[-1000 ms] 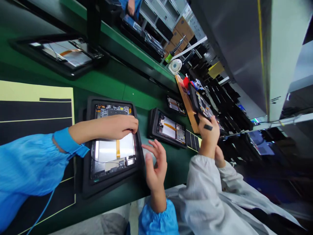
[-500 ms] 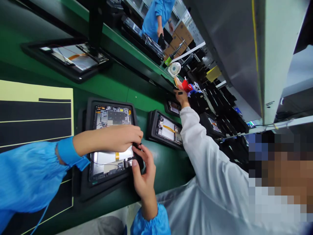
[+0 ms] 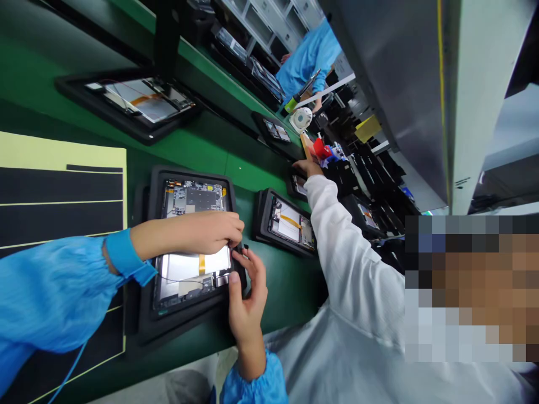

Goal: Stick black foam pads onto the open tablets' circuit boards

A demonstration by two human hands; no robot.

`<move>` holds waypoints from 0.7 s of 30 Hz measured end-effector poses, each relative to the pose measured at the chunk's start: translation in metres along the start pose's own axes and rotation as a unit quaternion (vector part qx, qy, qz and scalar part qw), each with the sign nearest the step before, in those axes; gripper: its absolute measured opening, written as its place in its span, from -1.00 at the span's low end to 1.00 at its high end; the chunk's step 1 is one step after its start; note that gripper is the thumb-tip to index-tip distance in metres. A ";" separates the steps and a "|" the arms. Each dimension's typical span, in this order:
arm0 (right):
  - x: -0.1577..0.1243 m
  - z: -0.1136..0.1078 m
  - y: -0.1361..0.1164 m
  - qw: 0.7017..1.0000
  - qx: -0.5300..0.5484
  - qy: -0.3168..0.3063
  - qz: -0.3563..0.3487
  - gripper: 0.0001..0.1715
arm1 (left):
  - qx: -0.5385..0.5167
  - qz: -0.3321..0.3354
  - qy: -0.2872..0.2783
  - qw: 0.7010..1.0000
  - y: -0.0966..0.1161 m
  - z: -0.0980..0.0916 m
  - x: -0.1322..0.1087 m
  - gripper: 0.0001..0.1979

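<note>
An opened tablet point(image 3: 179, 285) lies back up in a black foam frame point(image 3: 147, 314), its circuit board and orange ribbon cable exposed. My left hand point(image 3: 219, 233) reaches across it from the left, a blue strap point(image 3: 128, 257) around the wrist. Its fingers are pinched together at the tablet's right edge; whatever sits between them is hidden. My right hand point(image 3: 249, 294) comes up from below at that same edge. Its thumb and fingers are apart, the thumb touching the edge near the lower corner and the fingertips close to my left hand.
Left is a yellow sheet with black strips point(image 3: 59, 188). More opened tablets point(image 3: 151, 104) in frames are on the green bench, including a stack point(image 3: 290, 221) to the right. A co-worker's grey sleeve point(image 3: 332, 216) reaches over there. A small fan point(image 3: 301, 119) stands behind.
My hands have barely shifted and remain at the tablet's edge. The co-worker's hand has drawn back, and a framed device now shows near the fan. The person in blue behind has moved right.
</note>
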State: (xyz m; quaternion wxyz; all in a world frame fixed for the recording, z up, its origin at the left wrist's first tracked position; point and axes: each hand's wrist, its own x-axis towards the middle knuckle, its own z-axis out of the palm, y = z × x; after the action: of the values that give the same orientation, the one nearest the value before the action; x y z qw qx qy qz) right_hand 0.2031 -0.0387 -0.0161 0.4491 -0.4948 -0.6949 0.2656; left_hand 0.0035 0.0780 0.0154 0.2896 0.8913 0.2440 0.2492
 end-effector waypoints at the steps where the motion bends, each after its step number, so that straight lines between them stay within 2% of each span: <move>1: 0.000 0.000 0.000 1.000 -0.015 -0.010 -0.012 -0.46 | 0.001 0.006 0.003 1.000 -0.001 -0.001 0.000 -0.71; 5: 0.001 -0.002 0.001 0.990 -0.097 -0.028 -0.097 -0.37 | 0.003 0.036 0.008 0.999 -0.005 -0.001 -0.002 -0.67; 9: 0.001 -0.003 -0.001 0.974 -0.164 -0.040 -0.153 -0.42 | 0.015 0.048 0.016 0.999 -0.008 -0.001 -0.003 -0.66; 13: 0.001 -0.004 -0.004 0.978 -0.151 -0.049 -0.132 -0.40 | 0.015 0.060 0.023 0.998 -0.009 -0.001 -0.004 -0.67; 17: 0.002 -0.004 -0.005 0.986 -0.112 -0.050 -0.112 -0.38 | 0.035 0.040 0.018 0.998 -0.010 0.000 -0.003 -0.70; 21: 0.011 -0.008 -0.006 0.991 -0.079 -0.053 -0.091 -0.50 | 0.062 0.019 0.020 0.998 -0.011 -0.001 -0.001 -0.73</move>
State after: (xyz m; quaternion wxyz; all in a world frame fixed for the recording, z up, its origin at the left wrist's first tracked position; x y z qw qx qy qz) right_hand 0.2062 -0.0314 -0.0041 0.3933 -0.4485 -0.7789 0.1937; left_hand -0.0010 0.0859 0.0087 0.2245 0.9067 0.2478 0.2569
